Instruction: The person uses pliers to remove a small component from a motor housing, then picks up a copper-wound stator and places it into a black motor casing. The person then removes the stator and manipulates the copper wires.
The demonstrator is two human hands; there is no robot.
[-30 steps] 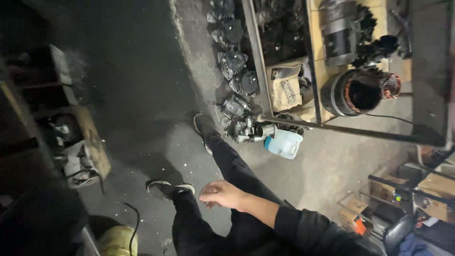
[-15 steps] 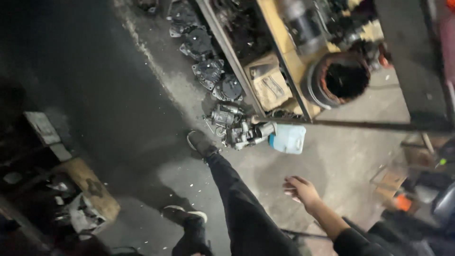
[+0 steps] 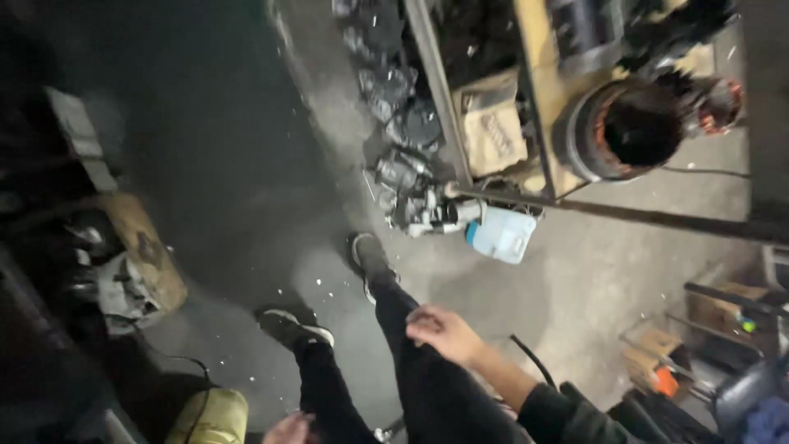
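Right hand (image 3: pixel 440 333) hangs in front of the person's right thigh, fingers loosely curled, grasping nothing, wrist slightly bent; the dark-sleeved forearm runs down-right to the frame's lower edge. It lies below the blue plastic jug (image 3: pixel 503 234), well apart from it, with bare concrete floor (image 3: pixel 592 279) between them. Left hand (image 3: pixel 288 429) shows only partly at the bottom edge, beside the left leg; whether it is clenched or released cannot be told. It sits just right of a yellow cylinder (image 3: pixel 209 418), apart from it.

Both feet wear dark shoes with pale soles: the right shoe (image 3: pixel 371 256) stands left of the jug and just below the heap of grey metal machine parts (image 3: pixel 407 177), the left shoe (image 3: pixel 292 326) further down-left of the jug.

Above the jug runs the lower rail of a metal-framed rack (image 3: pixel 641 215) holding a cardboard box (image 3: pixel 491 123) and a round motor stator (image 3: pixel 633 127). Open floor extends right of and below the jug. Far left of it, a dark floor strip is bordered by cluttered scrap (image 3: pixel 123 271).
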